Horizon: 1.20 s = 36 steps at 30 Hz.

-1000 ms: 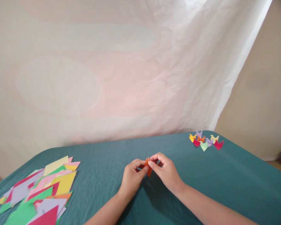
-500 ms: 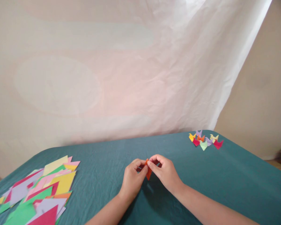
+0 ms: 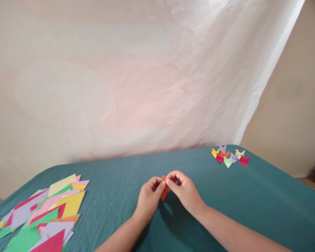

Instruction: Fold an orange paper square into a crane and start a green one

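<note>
A small folded orange paper (image 3: 165, 193) is held upright between my two hands, just above the green-covered table. Its top shows two narrow points, and its lower end tapers downward. My left hand (image 3: 150, 196) pinches it from the left with thumb and fingers. From the right, my right hand (image 3: 185, 191) pinches its upper edge between thumb and forefinger. My fingertips hide part of the folds.
On the left of the table (image 3: 115, 196) lies a loose pile of coloured paper sheets (image 3: 72, 204). Several small folded paper birds (image 3: 228, 161) stand at the far right corner. A pale cloth (image 3: 147, 87) hangs behind the table.
The orange paper has tilted and shifted slightly left, and its two top points now show apart. Both hands keep their pinch, with the right fingers slightly higher.
</note>
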Motion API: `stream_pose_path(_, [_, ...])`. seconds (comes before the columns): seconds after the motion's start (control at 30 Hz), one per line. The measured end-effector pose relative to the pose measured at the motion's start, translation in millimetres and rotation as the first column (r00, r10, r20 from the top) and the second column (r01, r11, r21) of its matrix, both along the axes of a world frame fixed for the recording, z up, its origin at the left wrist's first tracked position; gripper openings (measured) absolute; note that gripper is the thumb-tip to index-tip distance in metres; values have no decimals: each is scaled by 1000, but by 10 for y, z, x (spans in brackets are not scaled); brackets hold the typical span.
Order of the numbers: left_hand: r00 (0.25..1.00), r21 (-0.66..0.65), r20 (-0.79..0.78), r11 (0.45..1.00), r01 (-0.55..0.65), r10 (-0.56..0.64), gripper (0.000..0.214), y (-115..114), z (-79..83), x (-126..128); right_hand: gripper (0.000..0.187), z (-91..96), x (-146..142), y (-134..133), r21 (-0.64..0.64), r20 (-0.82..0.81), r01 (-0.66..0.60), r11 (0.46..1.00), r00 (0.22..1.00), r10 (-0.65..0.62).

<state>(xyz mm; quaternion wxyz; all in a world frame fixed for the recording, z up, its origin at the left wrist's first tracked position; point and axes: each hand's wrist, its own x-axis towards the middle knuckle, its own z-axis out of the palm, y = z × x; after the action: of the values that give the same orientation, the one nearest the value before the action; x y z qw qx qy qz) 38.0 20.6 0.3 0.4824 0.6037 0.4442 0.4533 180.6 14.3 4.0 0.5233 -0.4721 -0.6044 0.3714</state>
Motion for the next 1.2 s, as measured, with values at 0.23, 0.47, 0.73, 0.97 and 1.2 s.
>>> stream_pose_path(0.23, [997,-79,74,997,22,-16,28,53,-2,-18,19,-118,60,81,-41,-101,-80,996,992,76])
stream_pose_path(0.47, [995,-71,88,996,63,-56,33,81,-32,-53,18,-126,86,112,-46,-69,-96,994,993,93])
stream_pose_path(0.73, [996,-12,-86,999,32,-32,32,68,-4,-60,15,-53,113,103,-92,-40,-148,985,989,145])
stream_pose_path(0.97, [993,-42,-99,997,60,-64,34,92,-39,-65,12,-60,120,98,-94,-54,-165,982,986,160])
stream_pose_path(1.2, [994,-119,32,987,107,-104,32,60,-32,-22,11,-114,106,130,-100,-107,-184,978,979,173])
